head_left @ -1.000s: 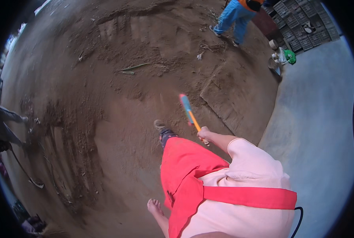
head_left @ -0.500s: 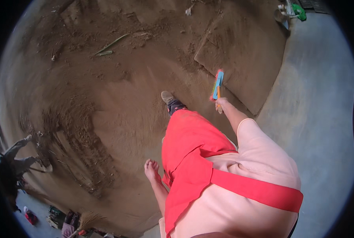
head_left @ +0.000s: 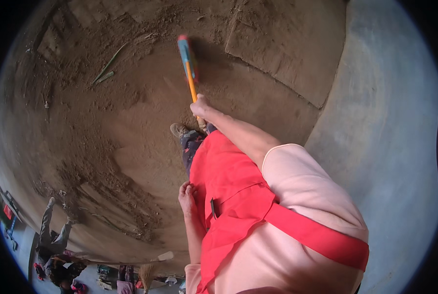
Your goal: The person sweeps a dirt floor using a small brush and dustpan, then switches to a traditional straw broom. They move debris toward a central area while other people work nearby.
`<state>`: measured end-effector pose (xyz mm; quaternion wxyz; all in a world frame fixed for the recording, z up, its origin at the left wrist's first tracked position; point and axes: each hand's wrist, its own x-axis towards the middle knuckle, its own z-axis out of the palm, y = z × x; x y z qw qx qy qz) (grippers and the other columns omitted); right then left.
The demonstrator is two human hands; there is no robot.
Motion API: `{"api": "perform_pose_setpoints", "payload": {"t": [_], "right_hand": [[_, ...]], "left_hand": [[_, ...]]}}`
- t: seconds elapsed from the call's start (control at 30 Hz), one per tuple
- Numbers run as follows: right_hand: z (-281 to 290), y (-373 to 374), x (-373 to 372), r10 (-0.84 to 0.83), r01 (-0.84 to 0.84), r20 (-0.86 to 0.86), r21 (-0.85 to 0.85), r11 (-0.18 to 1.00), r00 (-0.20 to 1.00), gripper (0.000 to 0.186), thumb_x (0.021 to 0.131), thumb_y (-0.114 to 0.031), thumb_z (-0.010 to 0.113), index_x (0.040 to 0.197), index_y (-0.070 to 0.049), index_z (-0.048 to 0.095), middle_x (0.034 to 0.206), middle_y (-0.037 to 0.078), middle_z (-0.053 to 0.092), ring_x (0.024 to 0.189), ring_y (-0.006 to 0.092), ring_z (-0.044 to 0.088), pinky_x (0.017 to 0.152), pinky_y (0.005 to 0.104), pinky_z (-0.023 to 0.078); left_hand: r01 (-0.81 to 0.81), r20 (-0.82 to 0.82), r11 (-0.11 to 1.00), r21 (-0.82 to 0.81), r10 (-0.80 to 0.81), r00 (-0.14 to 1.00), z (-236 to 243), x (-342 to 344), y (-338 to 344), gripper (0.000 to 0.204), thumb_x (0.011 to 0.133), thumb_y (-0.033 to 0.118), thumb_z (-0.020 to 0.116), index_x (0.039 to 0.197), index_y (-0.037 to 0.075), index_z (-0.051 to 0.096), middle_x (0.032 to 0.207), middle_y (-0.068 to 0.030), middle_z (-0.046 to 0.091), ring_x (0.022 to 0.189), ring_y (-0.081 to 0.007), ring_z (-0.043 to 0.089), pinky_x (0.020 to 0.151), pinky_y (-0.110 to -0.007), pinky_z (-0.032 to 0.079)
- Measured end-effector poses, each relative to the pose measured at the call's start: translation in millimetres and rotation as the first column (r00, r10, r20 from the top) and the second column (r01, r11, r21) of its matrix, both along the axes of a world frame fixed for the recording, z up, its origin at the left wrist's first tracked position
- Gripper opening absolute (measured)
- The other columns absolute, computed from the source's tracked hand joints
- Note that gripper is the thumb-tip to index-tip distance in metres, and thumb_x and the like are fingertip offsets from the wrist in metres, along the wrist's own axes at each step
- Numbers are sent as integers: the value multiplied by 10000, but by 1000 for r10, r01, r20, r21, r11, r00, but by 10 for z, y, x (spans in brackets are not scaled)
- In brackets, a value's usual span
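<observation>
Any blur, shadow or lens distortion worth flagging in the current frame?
Head view: the brush head is smeared, likely by motion, with a soft dark shadow to its right; the red apron is fairly clear. Also in the head view: fisheye distortion tips the person at lower left, and black corners frame the picture.

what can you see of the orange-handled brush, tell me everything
The blue-headed, orange-handled brush looks plastic, its slim straight handle meeting a narrow, elongated head with red at its ends. Blur hides bristle detail. The bare right hand grips the handle, pointing the head away from the body over the brown dirt-covered floor; whether it touches down is unclear.
</observation>
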<state>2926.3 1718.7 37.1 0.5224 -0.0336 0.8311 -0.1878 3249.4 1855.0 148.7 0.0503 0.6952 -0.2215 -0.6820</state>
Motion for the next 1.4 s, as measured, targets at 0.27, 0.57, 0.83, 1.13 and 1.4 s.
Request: {"api": "perform_pose_setpoints", "payload": {"t": [0.27, 0.57, 0.83, 1.13, 1.4], "right_hand": [[473, 626, -365, -172, 176, 35, -235, 956, 984, 425, 777, -71, 530, 1199, -80, 478, 595, 81, 535, 392, 159, 491, 355, 331, 407], [209, 1569, -1192, -693, 693, -28, 30, 720, 721, 59, 802, -57, 484, 810, -65, 426, 529, 44, 423, 374, 141, 403, 299, 300, 328], [15, -31, -850, -406, 418, 148, -63, 906, 902, 292, 743, -56, 513, 1007, 65, 489, 717, 159, 595, 491, 240, 596, 418, 355, 479], [337, -165, -1743, -324, 404, 276, -320, 857, 905, 379, 754, -101, 598, 1107, -8, 497, 628, 59, 552, 422, 138, 502, 364, 318, 431], [492, 1208, -3148, -595, 595, -39, -24, 803, 803, 188, 811, -81, 516, 995, -59, 485, 613, 47, 524, 435, 151, 507, 380, 323, 425]], "left_hand": [[78, 52, 997, -2, -77, 996, -20, 274, -778, 248, 885, 161, 522, 1111, 62, 545, 943, -31, 617, 834, -144, 600, 686, -259, 478], [99, 56, 995, -23, -98, 994, -131, 267, -965, 220, 859, 124, 537, 1057, 33, 557, 875, -41, 627, 756, -124, 601, 643, -247, 488], [237, 129, 966, 105, -249, 960, 57, -764, -1116, 271, 864, 147, 532, 1110, 35, 554, 928, -60, 622, 828, -146, 596, 723, -271, 485], [351, -14, 936, 5, -351, 936, 269, -1972, -1697, 287, 907, 201, 527, 1145, 40, 532, 992, -48, 606, 873, -139, 582, 736, -278, 478], [344, 73, 936, 72, -349, 934, 72, -2057, -1777, 296, 892, 194, 515, 1154, 57, 521, 998, -65, 610, 896, -163, 591, 735, -290, 485]]}}
